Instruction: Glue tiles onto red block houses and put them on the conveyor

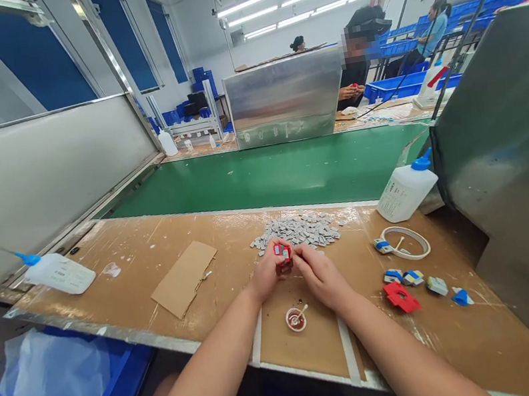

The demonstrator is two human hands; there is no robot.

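Observation:
My left hand [264,277] is wrapped around a small red block-like part [283,257] with grey pieces on its face. My right hand [322,277] is beside it, thumb and fingers pinched together at the part's right side; whatever they hold is hidden. Just beyond both hands lies a spread pile of small flat grey pieces [303,231]. Closer to me, between my forearms, stands a small round cup [296,320] of reddish-brown contents, a white-tipped stick resting across its rim.
A cardboard piece [184,280] and a white squeeze bottle [61,272] are on the left. To the right are another squeeze bottle [405,191], a white ring [424,244], a red part [401,297] and several small blocks. Behind runs a green belt [221,181]; a co-worker [357,67] is beyond.

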